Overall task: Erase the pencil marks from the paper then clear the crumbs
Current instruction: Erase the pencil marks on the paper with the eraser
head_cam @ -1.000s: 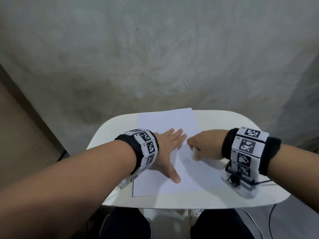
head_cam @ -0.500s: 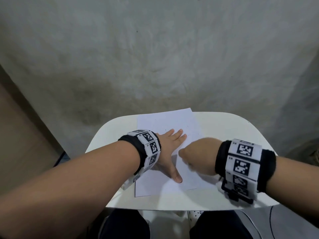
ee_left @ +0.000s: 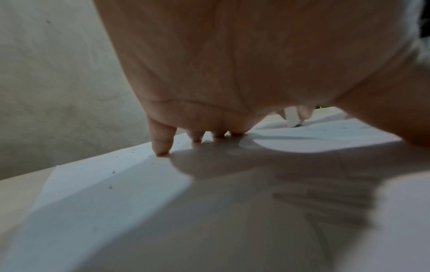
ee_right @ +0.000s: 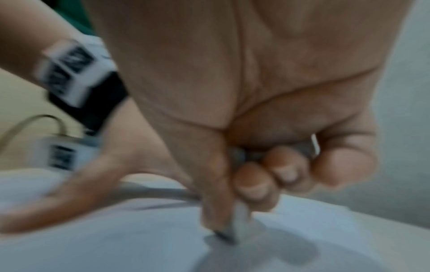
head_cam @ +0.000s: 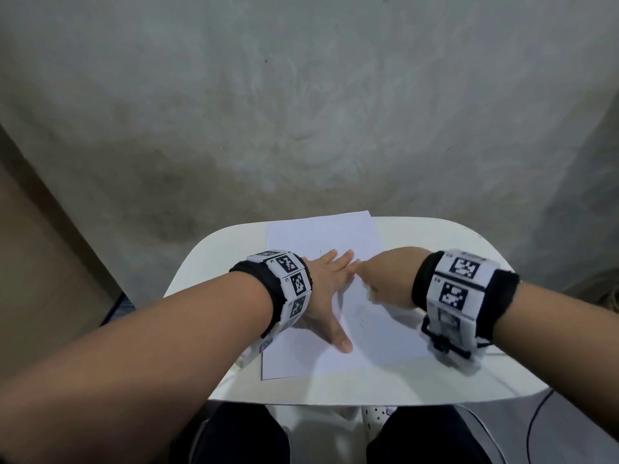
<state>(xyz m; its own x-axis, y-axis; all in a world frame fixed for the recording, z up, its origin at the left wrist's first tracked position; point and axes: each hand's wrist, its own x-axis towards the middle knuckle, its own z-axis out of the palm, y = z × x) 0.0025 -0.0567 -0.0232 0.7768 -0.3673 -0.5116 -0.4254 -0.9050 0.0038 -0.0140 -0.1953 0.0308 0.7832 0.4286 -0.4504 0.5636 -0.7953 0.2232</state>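
Observation:
A white sheet of paper (head_cam: 375, 333) lies on a small white table (head_cam: 207, 262). My left hand (head_cam: 330, 289) lies flat on the sheet with fingers spread, pinning it down. My right hand (head_cam: 385, 279) is curled into a fist just right of it and grips a white eraser (ee_right: 241, 226). The eraser's dark tip presses on the paper (ee_right: 116, 248) beside my thumb. Faint pencil marks (head_cam: 361, 318) show between the two hands. Small dark crumbs (ee_left: 110, 187) dot the paper (ee_left: 104, 193) near my left fingers (ee_left: 161, 141).
A grey wall (head_cam: 301, 112) rises right behind the table's far edge. The table is narrow, with its front edge just above my dark-clothed knees (head_cam: 241, 437). A cable (head_cam: 536, 426) hangs at the lower right.
My right hand swept left and toward me across the paper with the eraser, then back up and to the right. My left hand stayed flat in place.

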